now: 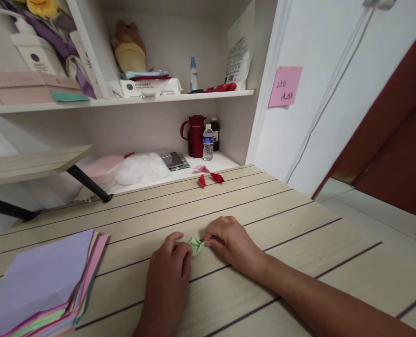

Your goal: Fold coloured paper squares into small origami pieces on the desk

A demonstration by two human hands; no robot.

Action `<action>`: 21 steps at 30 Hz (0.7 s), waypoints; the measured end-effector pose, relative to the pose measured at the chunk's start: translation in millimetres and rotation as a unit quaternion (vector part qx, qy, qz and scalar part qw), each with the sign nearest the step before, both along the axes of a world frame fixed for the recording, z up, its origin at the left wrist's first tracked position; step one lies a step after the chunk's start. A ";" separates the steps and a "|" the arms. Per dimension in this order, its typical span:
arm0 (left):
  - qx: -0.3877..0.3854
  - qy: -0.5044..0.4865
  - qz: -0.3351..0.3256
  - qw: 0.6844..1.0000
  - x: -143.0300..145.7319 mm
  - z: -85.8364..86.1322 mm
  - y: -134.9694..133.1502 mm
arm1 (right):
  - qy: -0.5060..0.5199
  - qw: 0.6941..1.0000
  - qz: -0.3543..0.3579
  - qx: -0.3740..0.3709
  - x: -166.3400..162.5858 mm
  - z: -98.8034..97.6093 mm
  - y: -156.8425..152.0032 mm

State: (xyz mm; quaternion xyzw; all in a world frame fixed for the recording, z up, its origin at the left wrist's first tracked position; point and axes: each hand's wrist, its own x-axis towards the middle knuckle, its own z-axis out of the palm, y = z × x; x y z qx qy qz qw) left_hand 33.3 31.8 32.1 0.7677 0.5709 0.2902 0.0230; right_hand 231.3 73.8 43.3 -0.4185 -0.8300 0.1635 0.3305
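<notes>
1. Our left hand [171, 271] and right hand [229, 241] rest on the table [299, 224], fingertips pinched on the green fold [196, 245] between them.
2. The fold lies flat on the table, touching both hands.
3. Left of our left hand sits a paper stack [42, 285].
4. Well beyond our hands lie red folds [210, 179].

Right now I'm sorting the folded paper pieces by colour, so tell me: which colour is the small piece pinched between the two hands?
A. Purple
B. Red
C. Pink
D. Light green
D. The small folded paper piece between the left hand and the right hand is light green; the red folded pieces lie farther back on the table.
</notes>
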 end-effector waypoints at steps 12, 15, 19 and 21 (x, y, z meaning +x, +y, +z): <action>-0.022 0.053 0.051 0.997 0.7 -1.1 1.0 | -0.005 1.000 0.022 -0.006 1.2 -0.4 1.7; -0.024 0.059 0.048 0.997 0.5 -1.1 -0.2 | -0.006 0.999 0.030 -0.011 1.5 -0.8 2.4; -0.027 0.067 0.036 0.997 2.3 4.8 -0.5 | -0.004 0.999 0.032 -0.018 2.0 -3.4 4.1; -0.027 0.070 0.034 0.997 3.0 7.9 -0.4 | -0.001 0.999 0.031 -0.021 1.8 -4.5 4.5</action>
